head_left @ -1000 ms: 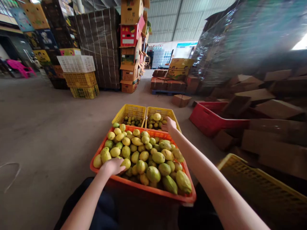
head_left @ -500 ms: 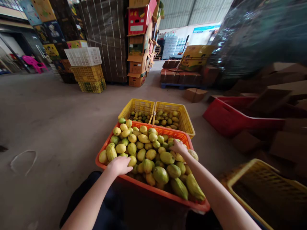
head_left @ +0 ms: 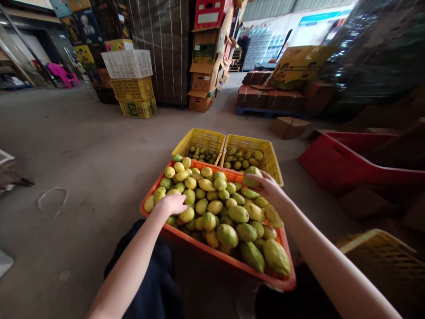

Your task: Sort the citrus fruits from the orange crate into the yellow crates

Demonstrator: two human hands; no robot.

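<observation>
An orange crate point(head_left: 212, 256) heaped with yellow-green fruits point(head_left: 215, 207) stands in front of me. My right hand point(head_left: 269, 188) holds a green fruit point(head_left: 252, 177) above the crate's far right part, its fingers around the fruit's right side. Over the crate's left part is my left hand point(head_left: 173, 204), palm down with fingers apart, beside a yellow fruit point(head_left: 186, 215); it grips nothing that I can see. Two yellow crates, the left one point(head_left: 182, 144) and the right one point(head_left: 276, 166), sit just beyond the orange crate, with more fruits inside.
At the right lie a red crate point(head_left: 318, 159) and a yellow crate point(head_left: 381, 261). Stacked crates point(head_left: 133, 88) and cardboard boxes point(head_left: 202, 82) stand farther back. A pallet point(head_left: 259, 111) bears flat cartons. A loop of strap point(head_left: 53, 190) lies on the floor at left.
My right hand has risen from among the fruits with a green fruit in it. My left hand stays over the left part of the crate. The whole view has shifted.
</observation>
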